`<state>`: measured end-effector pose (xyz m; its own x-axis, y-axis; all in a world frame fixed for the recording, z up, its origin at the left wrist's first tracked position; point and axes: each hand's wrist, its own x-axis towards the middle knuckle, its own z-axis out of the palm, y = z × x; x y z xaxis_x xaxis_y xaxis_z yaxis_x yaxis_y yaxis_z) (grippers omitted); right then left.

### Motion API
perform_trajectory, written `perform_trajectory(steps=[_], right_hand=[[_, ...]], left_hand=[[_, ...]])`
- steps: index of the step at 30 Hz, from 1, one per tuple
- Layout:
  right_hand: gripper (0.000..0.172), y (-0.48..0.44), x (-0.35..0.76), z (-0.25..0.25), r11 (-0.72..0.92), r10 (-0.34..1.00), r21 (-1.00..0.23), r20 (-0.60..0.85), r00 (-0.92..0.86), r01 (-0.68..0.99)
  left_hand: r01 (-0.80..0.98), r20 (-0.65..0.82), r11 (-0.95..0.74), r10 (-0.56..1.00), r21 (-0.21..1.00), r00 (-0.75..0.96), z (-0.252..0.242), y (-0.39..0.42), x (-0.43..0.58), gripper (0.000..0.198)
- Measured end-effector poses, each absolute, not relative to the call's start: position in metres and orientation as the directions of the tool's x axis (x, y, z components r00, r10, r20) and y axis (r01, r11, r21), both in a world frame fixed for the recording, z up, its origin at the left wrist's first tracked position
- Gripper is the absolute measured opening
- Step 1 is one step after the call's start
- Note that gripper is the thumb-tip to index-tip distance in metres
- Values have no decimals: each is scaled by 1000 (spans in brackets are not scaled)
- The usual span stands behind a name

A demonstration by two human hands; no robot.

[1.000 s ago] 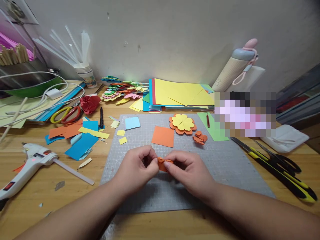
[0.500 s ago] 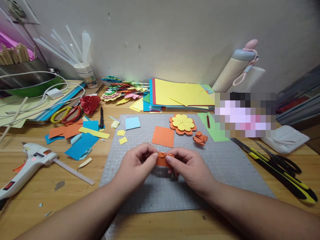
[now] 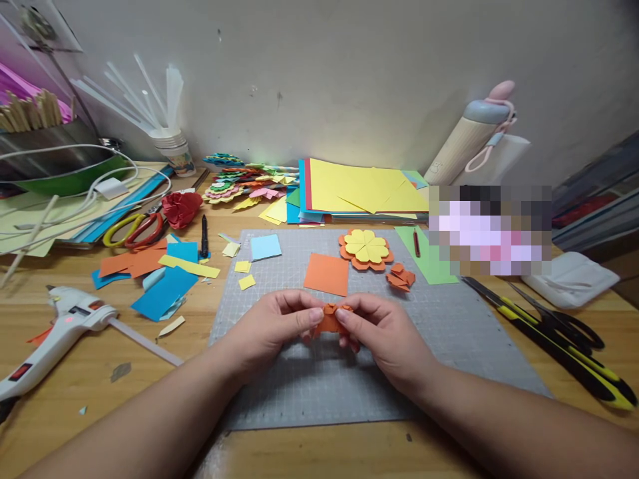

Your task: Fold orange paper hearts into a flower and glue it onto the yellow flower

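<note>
A small folded orange paper piece (image 3: pixel 332 318) is pinched between my left hand (image 3: pixel 272 329) and my right hand (image 3: pixel 384 336), just above the grey cutting mat (image 3: pixel 449 332). Both hands have fingers closed on it, thumbs on top. Further back on the mat lie a flat orange paper square (image 3: pixel 326 273), a yellow-and-orange paper flower (image 3: pixel 366 249) and a few small folded orange pieces (image 3: pixel 400 277).
A white glue gun (image 3: pixel 54 329) lies at the left, with paper scraps (image 3: pixel 162 279) and red-yellow scissors (image 3: pixel 132 229) behind it. Black-yellow scissors (image 3: pixel 554 332) lie at the right. Coloured paper stacks (image 3: pixel 359 189), a bottle (image 3: pixel 466 136) and a cup of sticks (image 3: pixel 172 150) stand by the wall.
My hands have lifted the orange piece slightly and turned it; the fingers have shifted their pinch. Everything else on the desk stays put.
</note>
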<state>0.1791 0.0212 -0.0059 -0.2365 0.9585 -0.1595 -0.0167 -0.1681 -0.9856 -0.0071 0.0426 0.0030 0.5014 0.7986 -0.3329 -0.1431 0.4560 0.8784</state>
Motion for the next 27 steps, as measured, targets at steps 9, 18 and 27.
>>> perform_trajectory(steps=[9,18,27], right_hand=[[20,16,178,0,-84,956,-994,-100,-277,67],[19,16,176,-2,-137,947,-990,-122,-296,-31],[28,21,176,-4,-233,949,-970,-213,-233,-63]], left_hand=[[-65,-279,360,814,931,510,4,44,-8,22],[-44,-296,346,857,937,421,12,42,-4,24],[-74,-299,352,874,933,384,6,44,-4,28]])
